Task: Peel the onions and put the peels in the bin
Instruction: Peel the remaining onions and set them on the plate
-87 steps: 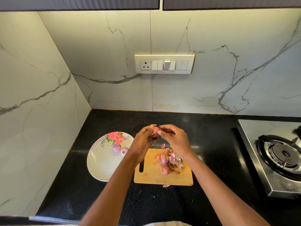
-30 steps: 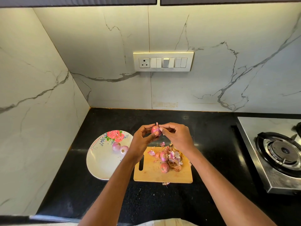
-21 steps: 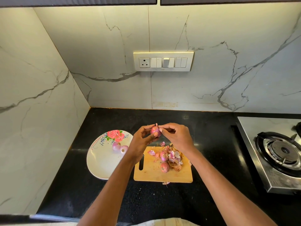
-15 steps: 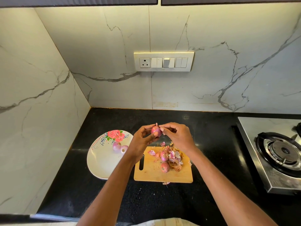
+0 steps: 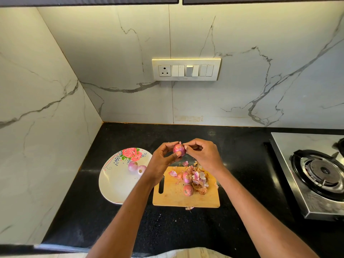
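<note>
My left hand (image 5: 163,159) holds a small red onion (image 5: 178,149) between thumb and fingers, above the far edge of a wooden cutting board (image 5: 173,197). My right hand (image 5: 202,154) pinches the skin at the onion's top. On the board lie two unpeeled onions (image 5: 188,189) and a heap of onion peels (image 5: 199,180). Two peeled onions (image 5: 137,167) sit on a white plate with a rose print (image 5: 115,181) to the left. No bin is in view.
A black countertop (image 5: 186,226) runs between a marble side wall on the left and a steel gas stove (image 5: 316,175) on the right. One loose peel (image 5: 189,208) lies just in front of the board. A switch panel (image 5: 186,69) is on the back wall.
The hands stay nearly still above the board. The right fingers have shifted slightly on the top of the onion, still picking at its skin.
</note>
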Action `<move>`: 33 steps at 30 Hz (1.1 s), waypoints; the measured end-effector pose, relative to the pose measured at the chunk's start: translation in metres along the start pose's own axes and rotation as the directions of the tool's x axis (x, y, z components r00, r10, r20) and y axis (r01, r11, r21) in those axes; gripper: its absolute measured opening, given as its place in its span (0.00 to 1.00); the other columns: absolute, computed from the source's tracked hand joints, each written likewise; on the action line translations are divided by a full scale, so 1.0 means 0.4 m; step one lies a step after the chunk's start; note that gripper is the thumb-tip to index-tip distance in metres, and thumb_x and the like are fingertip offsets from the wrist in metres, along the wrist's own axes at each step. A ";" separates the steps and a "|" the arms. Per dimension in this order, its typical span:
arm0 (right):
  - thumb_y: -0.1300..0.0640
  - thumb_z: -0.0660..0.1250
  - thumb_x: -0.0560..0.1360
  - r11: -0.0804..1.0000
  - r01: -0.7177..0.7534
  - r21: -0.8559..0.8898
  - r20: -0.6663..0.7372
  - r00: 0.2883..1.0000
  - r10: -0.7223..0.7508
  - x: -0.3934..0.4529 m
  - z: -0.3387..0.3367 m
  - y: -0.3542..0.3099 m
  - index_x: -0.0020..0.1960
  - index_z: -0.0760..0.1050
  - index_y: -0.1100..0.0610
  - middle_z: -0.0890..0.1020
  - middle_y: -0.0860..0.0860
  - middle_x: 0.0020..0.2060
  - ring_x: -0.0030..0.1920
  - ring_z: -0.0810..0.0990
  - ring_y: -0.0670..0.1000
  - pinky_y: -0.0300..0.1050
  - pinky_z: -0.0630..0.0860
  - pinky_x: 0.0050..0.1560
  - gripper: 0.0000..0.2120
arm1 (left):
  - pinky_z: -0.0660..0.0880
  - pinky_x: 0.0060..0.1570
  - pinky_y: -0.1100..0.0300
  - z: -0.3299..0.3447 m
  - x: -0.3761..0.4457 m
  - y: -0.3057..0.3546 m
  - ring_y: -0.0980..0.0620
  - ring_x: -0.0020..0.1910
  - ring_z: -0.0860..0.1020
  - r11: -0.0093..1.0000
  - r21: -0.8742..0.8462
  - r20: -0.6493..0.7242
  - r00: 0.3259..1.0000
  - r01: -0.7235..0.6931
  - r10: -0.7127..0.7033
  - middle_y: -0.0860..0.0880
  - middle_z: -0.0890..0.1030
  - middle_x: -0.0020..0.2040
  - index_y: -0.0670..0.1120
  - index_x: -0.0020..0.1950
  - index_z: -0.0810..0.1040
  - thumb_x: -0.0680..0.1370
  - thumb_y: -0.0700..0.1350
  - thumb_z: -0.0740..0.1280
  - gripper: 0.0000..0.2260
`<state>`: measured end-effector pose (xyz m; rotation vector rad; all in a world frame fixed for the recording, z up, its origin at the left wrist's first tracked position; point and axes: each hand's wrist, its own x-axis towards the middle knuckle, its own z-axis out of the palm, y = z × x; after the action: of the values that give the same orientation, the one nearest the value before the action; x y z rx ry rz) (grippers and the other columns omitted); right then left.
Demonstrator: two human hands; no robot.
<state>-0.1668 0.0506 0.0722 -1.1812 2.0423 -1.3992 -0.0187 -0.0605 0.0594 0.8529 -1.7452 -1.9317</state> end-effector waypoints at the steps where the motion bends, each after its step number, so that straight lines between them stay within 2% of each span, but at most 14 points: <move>1: 0.57 0.73 0.77 1.000 -0.003 -0.003 -0.005 1.000 0.003 -0.001 0.002 0.001 0.52 0.85 0.50 0.85 0.41 0.44 0.48 0.82 0.38 0.27 0.76 0.46 0.05 | 0.78 0.65 0.50 0.001 -0.001 0.000 0.49 0.64 0.79 1.000 -0.010 0.001 1.000 0.004 -0.004 0.49 0.81 0.62 0.51 0.64 0.78 0.77 0.43 0.73 0.16; 5: 0.54 0.72 0.78 0.999 -0.030 0.027 -0.003 1.000 0.030 0.001 0.008 0.000 0.54 0.84 0.49 0.85 0.41 0.47 0.50 0.82 0.37 0.27 0.76 0.48 0.05 | 0.77 0.65 0.46 0.001 0.000 0.003 0.47 0.63 0.80 1.000 -0.028 -0.025 1.000 0.012 -0.013 0.49 0.82 0.62 0.51 0.64 0.79 0.73 0.48 0.74 0.20; 8: 0.54 0.73 0.77 1.000 -0.014 0.020 0.009 1.000 0.014 -0.002 0.010 -0.006 0.54 0.84 0.50 0.85 0.40 0.47 0.50 0.81 0.36 0.26 0.76 0.48 0.06 | 0.77 0.65 0.45 -0.003 0.003 -0.003 0.49 0.63 0.80 1.000 0.007 -0.052 0.999 0.008 -0.008 0.50 0.83 0.61 0.50 0.65 0.79 0.76 0.44 0.74 0.17; 11: 0.56 0.74 0.76 1.000 -0.004 -0.001 -0.021 1.000 0.004 -0.005 0.015 -0.007 0.53 0.83 0.50 0.84 0.39 0.46 0.50 0.81 0.35 0.25 0.75 0.46 0.06 | 0.78 0.65 0.49 -0.004 0.004 -0.007 0.53 0.62 0.80 0.999 0.053 -0.081 0.997 -0.003 0.007 0.52 0.82 0.60 0.50 0.65 0.79 0.77 0.42 0.74 0.17; 16: 0.58 0.75 0.76 0.999 0.015 -0.031 -0.046 0.999 -0.017 -0.009 0.027 -0.011 0.55 0.80 0.49 0.85 0.42 0.46 0.48 0.84 0.37 0.30 0.79 0.49 0.10 | 0.78 0.63 0.57 -0.001 0.005 -0.009 0.57 0.59 0.80 0.992 0.121 -0.117 0.992 -0.028 0.043 0.52 0.82 0.59 0.48 0.65 0.78 0.76 0.40 0.74 0.18; 20: 0.59 0.75 0.75 1.000 0.005 -0.016 -0.067 0.998 -0.006 0.002 0.018 -0.026 0.55 0.76 0.52 0.85 0.44 0.44 0.45 0.83 0.38 0.29 0.78 0.45 0.12 | 0.77 0.62 0.60 0.005 0.014 0.003 0.59 0.59 0.79 0.990 0.133 -0.094 0.994 -0.049 0.062 0.52 0.81 0.60 0.48 0.65 0.78 0.77 0.40 0.74 0.18; 24: 0.59 0.76 0.73 0.999 -0.042 0.033 -0.076 0.996 0.044 0.009 0.021 -0.029 0.55 0.75 0.51 0.84 0.45 0.44 0.45 0.83 0.40 0.30 0.78 0.45 0.14 | 0.78 0.64 0.56 0.001 0.012 0.010 0.56 0.61 0.80 0.995 0.082 -0.064 0.996 -0.056 0.061 0.51 0.81 0.62 0.49 0.66 0.77 0.77 0.41 0.73 0.18; 29: 0.59 0.77 0.73 0.975 -0.127 0.184 -0.135 0.979 0.153 0.009 0.014 -0.005 0.53 0.77 0.52 0.83 0.46 0.46 0.46 0.82 0.40 0.32 0.78 0.46 0.12 | 0.77 0.65 0.51 0.002 0.001 0.022 0.49 0.64 0.80 0.995 -0.103 -0.026 1.000 -0.007 0.004 0.50 0.81 0.63 0.52 0.65 0.77 0.75 0.44 0.73 0.19; 33: 0.61 0.73 0.77 0.945 -0.187 0.268 -0.090 0.972 0.218 0.007 0.013 0.005 0.53 0.80 0.53 0.84 0.49 0.46 0.49 0.85 0.48 0.42 0.83 0.51 0.07 | 0.79 0.63 0.54 0.010 -0.002 0.032 0.48 0.64 0.80 0.988 -0.153 -0.009 1.000 0.015 -0.017 0.48 0.81 0.64 0.51 0.65 0.76 0.78 0.40 0.71 0.16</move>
<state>-0.1657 0.0458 0.0687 -0.7730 1.9212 -1.6042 -0.0221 -0.0590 0.0722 0.8225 -1.5648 -2.0372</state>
